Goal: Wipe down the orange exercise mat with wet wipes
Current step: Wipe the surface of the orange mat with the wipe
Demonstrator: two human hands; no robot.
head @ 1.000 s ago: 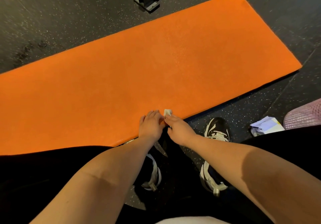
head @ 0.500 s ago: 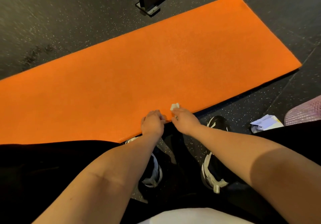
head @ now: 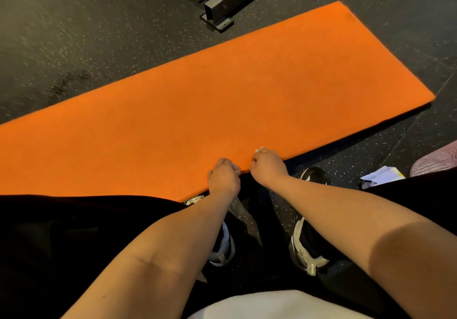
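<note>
The orange exercise mat (head: 222,100) lies flat on the dark speckled floor, running from the left edge to the upper right. Both hands are at its near edge, between my knees. My left hand (head: 223,176) has its fingers curled at the mat's edge and appears to grip it. A hand's width to the right, my right hand (head: 268,165) is curled round a small crumpled white wet wipe (head: 260,149), of which only a bit shows past the knuckles. It presses against the mat just inside the edge.
A white and yellow wipes packet (head: 380,176) lies on the floor at right, beside a pink textured object (head: 437,161). A black metal equipment frame (head: 222,1) stands just past the mat's far edge. My two black-and-white shoes (head: 306,244) are under my arms.
Both hands went from lying flatter on the mat to curled at its near edge. The right hand with the wipe shifted slightly right. The view tilted, showing more floor beyond the mat.
</note>
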